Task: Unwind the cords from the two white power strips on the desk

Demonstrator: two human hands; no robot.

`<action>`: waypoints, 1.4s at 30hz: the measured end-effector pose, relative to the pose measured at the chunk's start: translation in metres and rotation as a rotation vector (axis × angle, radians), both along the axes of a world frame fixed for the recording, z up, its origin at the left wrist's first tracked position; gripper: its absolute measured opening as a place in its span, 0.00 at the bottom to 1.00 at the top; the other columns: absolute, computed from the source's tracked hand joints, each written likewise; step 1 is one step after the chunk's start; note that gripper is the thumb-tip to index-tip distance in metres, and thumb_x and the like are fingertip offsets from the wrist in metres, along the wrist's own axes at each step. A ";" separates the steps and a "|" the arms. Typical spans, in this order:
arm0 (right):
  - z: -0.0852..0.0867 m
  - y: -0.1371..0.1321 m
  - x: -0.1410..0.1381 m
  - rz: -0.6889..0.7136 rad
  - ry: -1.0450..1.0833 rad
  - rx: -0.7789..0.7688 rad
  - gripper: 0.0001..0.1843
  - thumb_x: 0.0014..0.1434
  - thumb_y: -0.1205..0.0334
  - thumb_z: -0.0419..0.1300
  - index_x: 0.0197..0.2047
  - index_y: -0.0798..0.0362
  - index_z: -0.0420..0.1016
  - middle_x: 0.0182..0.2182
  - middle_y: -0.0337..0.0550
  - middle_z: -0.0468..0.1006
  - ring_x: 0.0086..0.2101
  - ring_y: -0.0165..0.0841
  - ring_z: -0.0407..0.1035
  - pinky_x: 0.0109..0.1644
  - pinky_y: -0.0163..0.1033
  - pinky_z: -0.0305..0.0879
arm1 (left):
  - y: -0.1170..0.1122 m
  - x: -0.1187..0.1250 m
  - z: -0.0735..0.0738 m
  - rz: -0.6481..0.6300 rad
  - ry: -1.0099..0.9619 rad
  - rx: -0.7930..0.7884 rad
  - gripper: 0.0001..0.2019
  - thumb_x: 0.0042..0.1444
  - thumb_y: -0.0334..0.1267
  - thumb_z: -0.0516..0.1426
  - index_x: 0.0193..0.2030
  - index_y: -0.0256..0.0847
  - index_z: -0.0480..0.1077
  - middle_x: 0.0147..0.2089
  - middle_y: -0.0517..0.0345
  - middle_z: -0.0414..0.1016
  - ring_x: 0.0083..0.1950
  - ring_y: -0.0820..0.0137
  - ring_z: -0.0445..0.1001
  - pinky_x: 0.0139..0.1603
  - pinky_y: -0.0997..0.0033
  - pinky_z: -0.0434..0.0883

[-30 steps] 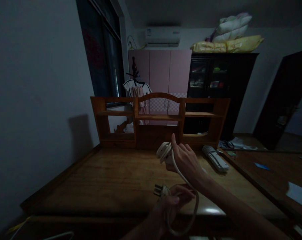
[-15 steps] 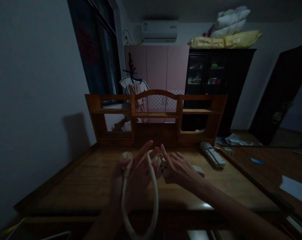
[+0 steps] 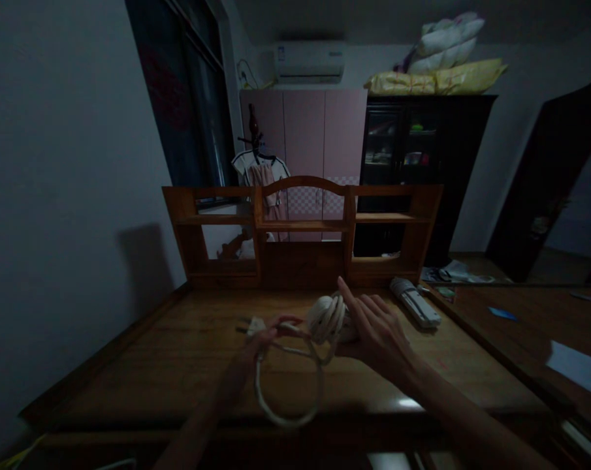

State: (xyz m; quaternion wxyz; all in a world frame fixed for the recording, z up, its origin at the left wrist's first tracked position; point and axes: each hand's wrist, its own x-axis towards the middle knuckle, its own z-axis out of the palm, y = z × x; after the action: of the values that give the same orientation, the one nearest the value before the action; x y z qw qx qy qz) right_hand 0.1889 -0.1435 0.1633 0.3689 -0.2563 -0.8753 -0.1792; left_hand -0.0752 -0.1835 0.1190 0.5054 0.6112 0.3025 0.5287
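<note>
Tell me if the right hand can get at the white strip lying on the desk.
Probably yes: nothing visible blocks the right hand from the white strip, though it's occupied holding the coiled cord.

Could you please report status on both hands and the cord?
Left hand holding plug. Right hand holding wound white cord, loose loop hanging between. Grey-white bundle on desk, beyond right hand.
</note>
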 end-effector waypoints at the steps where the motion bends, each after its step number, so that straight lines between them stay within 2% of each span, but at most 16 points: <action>1: 0.002 0.001 0.000 -0.016 0.013 0.002 0.54 0.57 0.56 0.65 0.72 0.60 0.33 0.44 0.50 0.74 0.39 0.43 0.66 0.44 0.48 0.63 | -0.005 0.007 -0.003 -0.030 0.090 0.002 0.19 0.63 0.42 0.47 0.55 0.40 0.71 0.51 0.52 0.76 0.60 0.56 0.67 0.65 0.56 0.56; 4: 0.006 0.002 -0.003 -0.062 -0.004 0.001 0.54 0.57 0.57 0.65 0.72 0.58 0.33 0.45 0.51 0.74 0.40 0.44 0.66 0.43 0.49 0.63 | -0.018 0.024 -0.001 -0.142 0.286 0.034 0.18 0.63 0.44 0.48 0.53 0.42 0.72 0.50 0.53 0.75 0.58 0.57 0.66 0.63 0.57 0.57; 7: 0.006 0.001 -0.004 -0.078 -0.033 -0.026 0.57 0.54 0.58 0.68 0.72 0.57 0.32 0.47 0.51 0.73 0.41 0.44 0.65 0.44 0.50 0.63 | -0.025 0.034 0.009 -0.333 0.330 0.000 0.20 0.60 0.47 0.49 0.50 0.38 0.74 0.47 0.50 0.74 0.53 0.57 0.68 0.59 0.59 0.60; 10: 0.003 0.002 -0.004 -0.085 -0.049 -0.062 0.60 0.52 0.59 0.70 0.72 0.58 0.31 0.45 0.51 0.74 0.41 0.45 0.65 0.45 0.50 0.64 | -0.031 0.042 0.018 -0.595 0.260 -0.113 0.24 0.54 0.49 0.50 0.47 0.33 0.75 0.39 0.48 0.73 0.42 0.60 0.71 0.47 0.63 0.67; 15: -0.011 0.011 0.001 0.002 -0.176 -0.080 0.61 0.51 0.66 0.70 0.72 0.61 0.28 0.47 0.54 0.73 0.42 0.44 0.67 0.45 0.48 0.69 | -0.045 0.043 0.033 -0.719 -0.043 -0.201 0.23 0.49 0.48 0.51 0.43 0.33 0.75 0.30 0.48 0.74 0.28 0.64 0.71 0.29 0.67 0.68; 18: -0.021 0.012 0.004 0.115 -0.211 -0.082 0.57 0.53 0.70 0.67 0.72 0.62 0.30 0.51 0.58 0.72 0.46 0.44 0.67 0.48 0.47 0.71 | -0.047 0.033 0.043 -0.625 -0.251 -0.183 0.25 0.51 0.51 0.50 0.48 0.36 0.72 0.38 0.45 0.76 0.24 0.68 0.69 0.22 0.71 0.63; 21: -0.027 0.009 0.007 0.204 -0.190 -0.040 0.48 0.58 0.69 0.63 0.72 0.60 0.35 0.58 0.61 0.66 0.54 0.46 0.64 0.53 0.49 0.70 | -0.038 0.017 0.048 -0.357 -0.479 -0.072 0.25 0.57 0.51 0.46 0.53 0.38 0.70 0.57 0.41 0.70 0.22 0.76 0.65 0.22 0.72 0.62; 23: -0.026 0.006 0.010 0.213 -0.140 0.007 0.44 0.61 0.67 0.60 0.71 0.60 0.38 0.61 0.62 0.64 0.57 0.47 0.61 0.55 0.51 0.68 | -0.030 0.006 0.045 -0.195 -0.504 -0.047 0.24 0.58 0.47 0.45 0.56 0.39 0.69 0.63 0.40 0.65 0.23 0.76 0.64 0.25 0.69 0.65; 25: -0.023 0.006 0.013 0.192 -0.051 0.032 0.44 0.61 0.64 0.61 0.71 0.59 0.39 0.60 0.62 0.64 0.58 0.48 0.61 0.56 0.53 0.67 | -0.022 0.000 0.038 -0.086 -0.352 -0.045 0.24 0.57 0.44 0.47 0.59 0.39 0.67 0.60 0.41 0.68 0.26 0.73 0.65 0.29 0.68 0.67; 28: -0.014 0.007 0.016 0.144 0.108 -0.001 0.47 0.58 0.57 0.65 0.71 0.56 0.42 0.59 0.60 0.65 0.55 0.48 0.63 0.56 0.54 0.66 | -0.016 0.001 0.025 0.087 0.049 0.078 0.25 0.58 0.41 0.50 0.62 0.42 0.65 0.49 0.48 0.76 0.30 0.69 0.68 0.33 0.69 0.68; 31: -0.007 0.005 0.015 0.122 0.181 -0.052 0.47 0.56 0.55 0.67 0.70 0.54 0.45 0.58 0.58 0.66 0.53 0.47 0.64 0.55 0.52 0.65 | -0.018 0.010 0.016 0.237 0.453 0.240 0.25 0.57 0.38 0.54 0.63 0.47 0.64 0.46 0.51 0.76 0.42 0.62 0.72 0.46 0.65 0.68; 33: -0.006 0.001 0.012 0.141 0.184 -0.075 0.46 0.56 0.56 0.67 0.69 0.53 0.47 0.57 0.56 0.67 0.52 0.47 0.64 0.55 0.51 0.65 | -0.020 0.015 0.014 0.271 0.596 0.293 0.24 0.56 0.35 0.55 0.61 0.48 0.66 0.48 0.51 0.75 0.50 0.58 0.71 0.53 0.62 0.65; 35: -0.008 -0.004 0.010 0.164 0.185 -0.106 0.45 0.55 0.58 0.67 0.69 0.53 0.48 0.55 0.55 0.68 0.51 0.45 0.65 0.54 0.50 0.65 | -0.021 0.017 0.013 0.252 0.640 0.317 0.18 0.56 0.34 0.55 0.53 0.46 0.72 0.49 0.50 0.75 0.53 0.57 0.70 0.55 0.61 0.64; 37: -0.010 -0.006 0.010 0.169 0.213 -0.129 0.45 0.54 0.59 0.68 0.68 0.53 0.49 0.54 0.53 0.69 0.50 0.45 0.65 0.53 0.49 0.66 | -0.021 0.018 0.011 0.201 0.711 0.313 0.09 0.55 0.34 0.54 0.39 0.44 0.75 0.47 0.50 0.76 0.50 0.57 0.72 0.52 0.63 0.66; 39: -0.010 -0.004 0.014 0.134 0.259 -0.133 0.44 0.53 0.60 0.69 0.67 0.52 0.52 0.52 0.51 0.70 0.48 0.44 0.66 0.52 0.48 0.66 | -0.023 0.019 0.007 0.161 0.866 0.272 0.07 0.54 0.33 0.54 0.30 0.42 0.74 0.39 0.52 0.78 0.41 0.60 0.75 0.42 0.67 0.67; 42: -0.001 0.012 0.029 0.005 0.325 -0.049 0.40 0.55 0.59 0.67 0.66 0.51 0.54 0.51 0.51 0.71 0.47 0.44 0.67 0.51 0.48 0.67 | -0.033 0.022 0.002 0.200 1.088 0.205 0.06 0.52 0.32 0.54 0.32 0.42 0.72 0.28 0.56 0.75 0.28 0.65 0.72 0.29 0.70 0.61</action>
State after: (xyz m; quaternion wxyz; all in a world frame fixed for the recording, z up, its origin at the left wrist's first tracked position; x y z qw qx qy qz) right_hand 0.2175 -0.1320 0.1621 0.4999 -0.2886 -0.8088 -0.1128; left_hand -0.0535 -0.2164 0.1212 0.1621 0.8102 0.5229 0.2094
